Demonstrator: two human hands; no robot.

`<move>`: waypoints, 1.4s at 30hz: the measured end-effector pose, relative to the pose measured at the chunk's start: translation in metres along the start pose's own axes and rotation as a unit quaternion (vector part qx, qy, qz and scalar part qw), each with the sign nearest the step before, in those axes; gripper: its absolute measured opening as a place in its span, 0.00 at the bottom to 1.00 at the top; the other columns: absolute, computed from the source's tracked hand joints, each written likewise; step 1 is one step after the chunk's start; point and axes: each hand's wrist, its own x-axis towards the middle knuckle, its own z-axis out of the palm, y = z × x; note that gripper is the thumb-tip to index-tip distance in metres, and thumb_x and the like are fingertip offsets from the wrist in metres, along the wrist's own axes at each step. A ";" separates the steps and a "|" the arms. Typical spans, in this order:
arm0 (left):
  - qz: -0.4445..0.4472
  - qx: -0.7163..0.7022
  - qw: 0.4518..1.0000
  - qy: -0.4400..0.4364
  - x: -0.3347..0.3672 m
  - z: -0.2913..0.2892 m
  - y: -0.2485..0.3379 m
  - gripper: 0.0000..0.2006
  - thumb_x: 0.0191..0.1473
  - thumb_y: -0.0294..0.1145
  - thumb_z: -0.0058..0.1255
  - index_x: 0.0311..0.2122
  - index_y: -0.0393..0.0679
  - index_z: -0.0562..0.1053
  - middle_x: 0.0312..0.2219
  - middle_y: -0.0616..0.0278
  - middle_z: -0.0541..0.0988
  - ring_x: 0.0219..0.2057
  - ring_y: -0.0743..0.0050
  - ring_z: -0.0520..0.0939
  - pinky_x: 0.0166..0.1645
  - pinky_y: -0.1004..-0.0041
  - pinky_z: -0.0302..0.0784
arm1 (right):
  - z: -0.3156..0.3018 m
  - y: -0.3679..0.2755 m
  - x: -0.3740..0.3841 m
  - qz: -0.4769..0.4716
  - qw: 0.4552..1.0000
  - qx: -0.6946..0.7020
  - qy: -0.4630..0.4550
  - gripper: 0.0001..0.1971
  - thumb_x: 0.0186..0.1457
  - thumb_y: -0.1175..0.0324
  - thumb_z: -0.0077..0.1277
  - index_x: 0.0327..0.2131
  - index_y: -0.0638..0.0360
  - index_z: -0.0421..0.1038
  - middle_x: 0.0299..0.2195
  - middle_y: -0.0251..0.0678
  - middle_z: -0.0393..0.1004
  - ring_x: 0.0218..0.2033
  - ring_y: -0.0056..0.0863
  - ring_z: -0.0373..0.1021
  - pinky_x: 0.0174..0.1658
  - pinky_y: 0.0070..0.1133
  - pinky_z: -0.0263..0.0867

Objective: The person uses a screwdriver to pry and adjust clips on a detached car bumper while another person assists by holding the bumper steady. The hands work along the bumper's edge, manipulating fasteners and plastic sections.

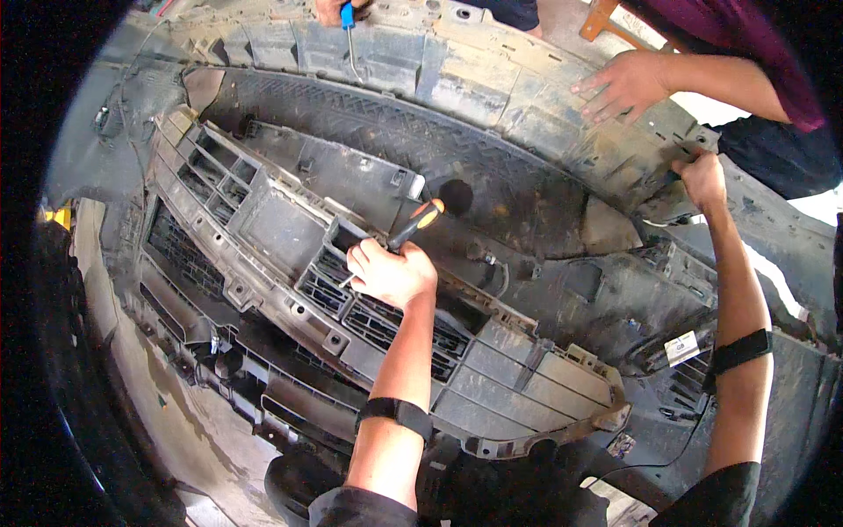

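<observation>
My left hand [395, 272] is closed around a screwdriver [417, 222] with a black and orange handle. Its handle sticks up past my fingers, and a short bit of the shaft shows on the other side. Beneath that hand lies a dusty black car grille [290, 233], set inside a large bumper cover [474, 75] that rests with its inner side up. Off to the far right, my right hand [705, 182] is closed on the bumper cover's edge near a hole; its fingertips are partly hidden.
A co-worker's hand [628, 85] lies flat on the bumper cover at the upper right. Another hand [332, 11] at the top holds a blue-handled screwdriver [349, 18]. A thin cable [694, 439] runs near my right arm. A brown wooden frame [599, 18] stands behind.
</observation>
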 end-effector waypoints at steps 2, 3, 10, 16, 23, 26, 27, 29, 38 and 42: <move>-0.008 -0.010 1.000 -0.009 0.000 0.000 -0.001 0.16 0.32 0.32 0.52 0.29 0.40 0.65 0.35 0.53 0.71 0.49 0.52 0.67 0.46 0.54 0.61 | 0.002 0.004 0.004 0.021 1.000 -0.005 -0.020 0.16 0.45 0.62 0.57 0.36 0.63 0.76 0.34 0.50 0.77 0.38 0.44 0.74 0.42 0.32 0.69; -0.010 -0.011 1.000 -0.011 0.000 0.001 -0.002 0.16 0.32 0.32 0.52 0.30 0.40 0.65 0.35 0.53 0.71 0.49 0.52 0.67 0.46 0.53 0.61 | 0.003 0.007 0.006 0.018 1.000 -0.015 -0.013 0.16 0.45 0.62 0.56 0.36 0.62 0.76 0.34 0.50 0.77 0.38 0.44 0.75 0.42 0.32 0.69; -0.012 -0.021 0.999 -0.027 0.000 0.003 -0.003 0.16 0.31 0.33 0.52 0.29 0.39 0.66 0.35 0.53 0.71 0.49 0.52 0.67 0.46 0.54 0.60 | 0.010 0.015 0.014 -0.030 0.999 -0.009 -0.014 0.17 0.47 0.60 0.54 0.37 0.61 0.76 0.35 0.49 0.77 0.38 0.44 0.74 0.42 0.32 0.68; -0.009 -0.027 0.999 -0.018 0.001 0.005 -0.005 0.16 0.32 0.34 0.52 0.29 0.38 0.66 0.34 0.52 0.70 0.48 0.52 0.67 0.46 0.54 0.60 | 0.008 0.014 0.009 -0.058 0.997 -0.052 -0.018 0.17 0.48 0.60 0.52 0.36 0.64 0.74 0.34 0.52 0.75 0.37 0.48 0.73 0.42 0.33 0.67; -0.003 -0.025 1.000 -0.005 0.002 0.003 -0.004 0.15 0.32 0.34 0.51 0.29 0.38 0.68 0.34 0.53 0.71 0.47 0.52 0.67 0.47 0.53 0.61 | 0.013 0.021 0.009 -0.053 0.998 -0.043 0.009 0.17 0.48 0.60 0.51 0.34 0.66 0.74 0.32 0.56 0.74 0.37 0.52 0.72 0.42 0.36 0.67; -0.003 -0.025 1.000 0.002 0.002 0.005 -0.004 0.15 0.32 0.33 0.51 0.30 0.38 0.69 0.34 0.53 0.71 0.47 0.52 0.67 0.48 0.53 0.61 | 0.015 0.024 0.012 -0.050 0.997 -0.053 0.016 0.17 0.49 0.59 0.51 0.34 0.66 0.74 0.32 0.56 0.74 0.38 0.51 0.72 0.42 0.36 0.67; -0.001 -0.025 1.000 0.008 0.002 0.005 -0.004 0.15 0.32 0.33 0.51 0.30 0.38 0.69 0.34 0.53 0.71 0.47 0.52 0.67 0.48 0.53 0.61 | 0.016 0.024 0.014 -0.052 0.996 -0.072 0.001 0.17 0.49 0.59 0.51 0.35 0.66 0.74 0.33 0.56 0.74 0.38 0.51 0.72 0.42 0.36 0.67; 0.004 -0.028 0.999 0.032 0.002 0.007 -0.003 0.14 0.33 0.34 0.52 0.28 0.38 0.69 0.33 0.53 0.72 0.46 0.51 0.68 0.46 0.53 0.62 | 0.014 0.024 0.013 -0.056 0.995 -0.085 -0.010 0.18 0.49 0.58 0.51 0.36 0.65 0.74 0.33 0.56 0.74 0.39 0.50 0.72 0.42 0.36 0.67; -0.004 -0.022 0.999 0.023 0.001 0.006 -0.003 0.13 0.33 0.33 0.51 0.28 0.38 0.69 0.32 0.53 0.72 0.45 0.52 0.68 0.46 0.54 0.62 | 0.010 0.018 0.005 -0.060 0.996 -0.065 -0.011 0.19 0.49 0.56 0.52 0.36 0.66 0.74 0.34 0.56 0.74 0.39 0.51 0.71 0.42 0.37 0.67; -0.008 -0.020 0.999 0.028 0.002 0.008 -0.004 0.13 0.34 0.34 0.52 0.27 0.38 0.70 0.32 0.54 0.72 0.44 0.52 0.69 0.46 0.54 0.62 | 0.013 0.023 0.015 -0.039 0.996 -0.074 -0.023 0.20 0.49 0.55 0.52 0.35 0.66 0.74 0.34 0.56 0.74 0.39 0.51 0.72 0.43 0.37 0.67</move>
